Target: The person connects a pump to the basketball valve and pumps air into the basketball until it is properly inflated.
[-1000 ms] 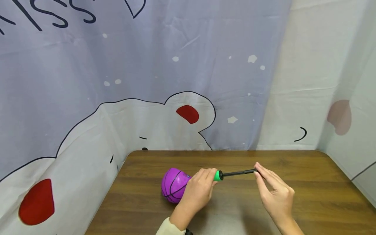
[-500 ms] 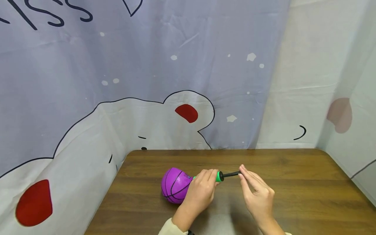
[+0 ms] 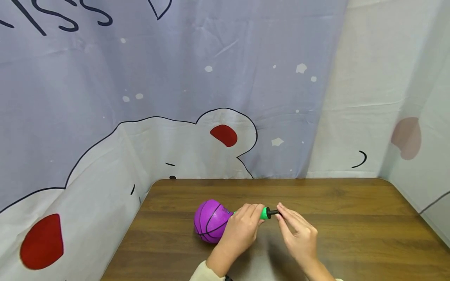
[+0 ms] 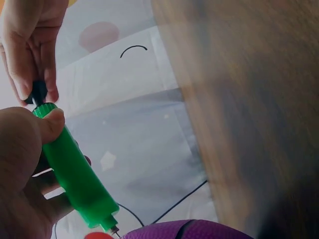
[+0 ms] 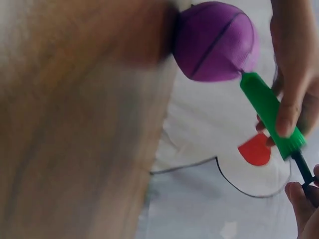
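Observation:
A green hand pump (image 4: 77,174) lies in my left hand (image 3: 240,230), fingers wrapped round its barrel and thumb along its side. Its thin needle end meets a purple ball with black seam lines (image 3: 211,222), which looks partly caved in. My right hand (image 3: 299,238) pinches the black handle (image 4: 37,93) at the other end of the pump. Only a short length of the black rod (image 5: 302,167) shows between barrel and handle. In the right wrist view the ball hangs at the tip of the pump's nozzle.
Below the hands is a brown wood-grain table (image 3: 351,218). A printed curtain (image 3: 175,78) with pale cartoon shapes and red patches hangs behind the table and along both sides.
My right hand has moved left toward my left hand, pushing the pump's rod into the barrel, so much less rod shows. The left hand and ball have barely shifted.

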Available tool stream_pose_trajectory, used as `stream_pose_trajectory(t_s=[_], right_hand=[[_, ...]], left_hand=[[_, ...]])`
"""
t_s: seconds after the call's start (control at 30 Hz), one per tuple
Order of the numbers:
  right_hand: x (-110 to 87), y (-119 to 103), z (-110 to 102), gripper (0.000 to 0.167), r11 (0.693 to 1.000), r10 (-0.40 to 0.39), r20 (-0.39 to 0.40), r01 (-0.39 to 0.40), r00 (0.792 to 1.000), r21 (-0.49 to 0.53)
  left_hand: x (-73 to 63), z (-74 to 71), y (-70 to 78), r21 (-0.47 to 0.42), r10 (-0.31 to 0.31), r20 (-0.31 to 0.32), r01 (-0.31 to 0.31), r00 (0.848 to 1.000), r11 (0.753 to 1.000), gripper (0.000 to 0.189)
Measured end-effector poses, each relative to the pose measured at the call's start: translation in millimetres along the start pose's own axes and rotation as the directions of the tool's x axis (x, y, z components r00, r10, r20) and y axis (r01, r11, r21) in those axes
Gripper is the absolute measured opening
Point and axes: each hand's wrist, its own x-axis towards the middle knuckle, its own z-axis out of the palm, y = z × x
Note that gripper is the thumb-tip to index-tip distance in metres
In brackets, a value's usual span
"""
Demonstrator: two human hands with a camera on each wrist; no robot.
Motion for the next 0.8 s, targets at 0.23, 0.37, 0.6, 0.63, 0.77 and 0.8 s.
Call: stream_pose_trajectory(t_s=[0.23, 0.37, 0.6, 0.63, 0.77, 0.8], right_hand=[[22.6, -2.8, -21.7, 0.021, 1.000, -0.024, -0.070, 0.024, 0.997, -0.008], [35.1, -4.0, -33.4, 0.018, 1.000, -0.023, -0.117, 0.021, 0.993, -0.021], [44.3, -6.4, -40.1, 0.018, 1.000, -0.009, -0.129, 0.007, 0.992, -0.015], [44.5, -7.7, -39.8, 0.018, 1.000, -0.005, -0.130, 0.003, 0.992, -0.013], [41.9, -14.2, -35.3, 0.021, 1.000, 0.013, -0.125, -0.014, 0.992, -0.005], [39.5, -14.5, -33.1, 0.022, 1.000, 0.013, -0.121, -0.014, 0.993, -0.009]], left_hand=[[-0.3, -2.1, -4.2, -0.017, -0.032, 0.017, 0.032, 0.999, 0.999, 0.041], [-1.1, -5.0, -7.5, -0.016, -0.052, 0.030, 0.053, 0.998, 0.998, 0.041], [-2.0, -8.9, -11.4, -0.039, -0.063, 0.041, 0.065, 0.997, 0.997, 0.042], [-2.1, -9.2, -11.6, -0.046, -0.058, 0.041, 0.060, 0.997, 0.997, 0.041], [-2.3, -10.1, -11.1, -0.053, -0.029, 0.038, 0.031, 0.999, 0.998, 0.037], [-2.1, -10.1, -10.8, -0.053, -0.021, 0.034, 0.022, 0.999, 0.998, 0.037]])
